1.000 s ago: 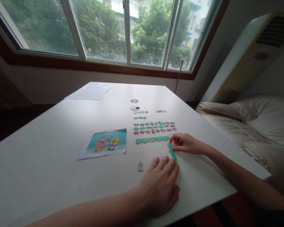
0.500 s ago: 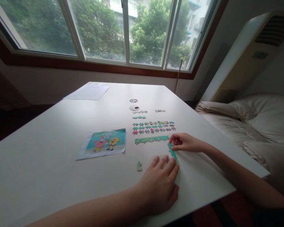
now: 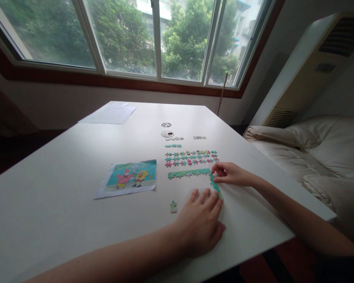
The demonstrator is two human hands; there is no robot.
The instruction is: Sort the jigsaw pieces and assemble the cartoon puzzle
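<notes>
A green strip of joined jigsaw pieces (image 3: 188, 173) lies crosswise on the white table. At its right end a side strip of jigsaw pieces (image 3: 216, 186) runs toward me, its far end against the top strip. My right hand (image 3: 230, 174) bends over this corner, thumb and forefinger curled onto the side strip. Over the near end of that strip my left hand (image 3: 201, 220) lies with fingers stretched out, partly hiding it. One loose pale green jigsaw piece (image 3: 173, 206) sits left of my left hand. A printed cartoon picture (image 3: 131, 177) lies farther left.
Beyond the strips are rows of loose jigsaw pieces (image 3: 191, 158), with smaller groups of pieces (image 3: 173, 146) farther back. Two round flat items (image 3: 167, 134) lie behind them. White paper sheets (image 3: 107, 115) rest at the far left. A sofa (image 3: 277, 145) stands right of the table.
The side strip has slid away from me, closing the gap at the corner with the top strip. Both hands have shifted slightly forward with it.
</notes>
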